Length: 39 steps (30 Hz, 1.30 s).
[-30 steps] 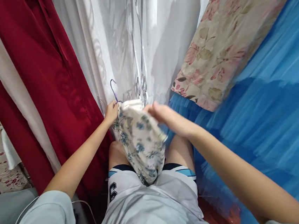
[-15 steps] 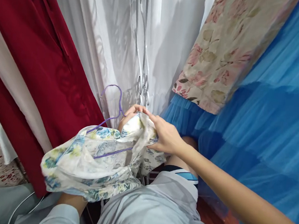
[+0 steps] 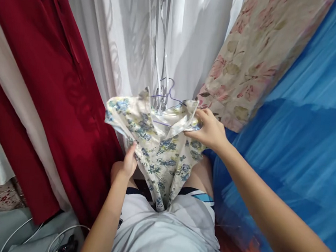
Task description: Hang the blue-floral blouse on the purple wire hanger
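A white dress with blue and yellow flowers (image 3: 165, 157) hangs spread in front of my lap, its lower part dropping between my thighs. Inside its neckline sits a thin purple hanger (image 3: 171, 92), with the hook standing up at the far side. My right hand (image 3: 209, 130) pinches the dress at its right shoulder, thumb below and fingers above. On the other side, my left hand (image 3: 129, 160) grips the left side edge of the dress below the sleeve. The fingertips of that hand are partly hidden behind the cloth.
Dark red cloth (image 3: 61, 92) and white drapes (image 3: 194, 37) hang ahead and to the left. At the right hang a pink-flowered garment (image 3: 244, 70) and a blue tulle skirt (image 3: 296, 146). A white cable (image 3: 65, 231) and a black object (image 3: 68, 247) lie at lower left.
The dress has turned from lying bunched sideways to hanging with its front toward me. The hanger hook has moved right and away. My left hand now shows at the dress's left edge.
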### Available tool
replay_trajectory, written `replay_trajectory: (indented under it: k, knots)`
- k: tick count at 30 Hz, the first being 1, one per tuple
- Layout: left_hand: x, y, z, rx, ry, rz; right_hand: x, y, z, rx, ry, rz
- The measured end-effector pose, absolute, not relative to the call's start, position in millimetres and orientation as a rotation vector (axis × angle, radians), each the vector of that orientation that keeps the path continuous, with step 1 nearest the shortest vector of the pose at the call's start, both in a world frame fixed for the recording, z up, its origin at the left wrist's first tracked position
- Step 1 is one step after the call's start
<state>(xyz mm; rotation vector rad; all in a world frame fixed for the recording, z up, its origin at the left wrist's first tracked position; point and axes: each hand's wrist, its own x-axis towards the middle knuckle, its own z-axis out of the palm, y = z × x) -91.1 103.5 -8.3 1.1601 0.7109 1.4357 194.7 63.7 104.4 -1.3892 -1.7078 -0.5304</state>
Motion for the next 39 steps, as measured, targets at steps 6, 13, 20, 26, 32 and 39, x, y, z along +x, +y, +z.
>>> replay_trajectory:
  k: [6,13,20,26,32,39]
  knots:
    - [-77.6,100.2,-83.4,1.127,0.857,1.462,206.3,52.2,99.9,-1.152,-2.010,-0.483]
    - [-71.9,84.7,-142.7,0.957,1.156,1.542,156.8,17.8,38.0,-0.934,-1.723,-0.260]
    - [-75.5,60.2,-135.7,1.146,1.172,1.485,65.0,31.2,-68.3,-1.265,-1.334,0.494]
    - [-75.5,44.7,-130.6,1.148,1.188,1.490,71.9,30.7,-67.4,-1.165,-1.390,0.603]
    - [-65.6,35.4,-128.7,1.178,1.131,1.503,84.1,30.7,-71.2,-1.186,-1.345,0.653]
    - [-66.8,33.6,-132.5,1.222,1.216,1.691,89.3,33.4,-75.5,-1.170,-1.352,0.715]
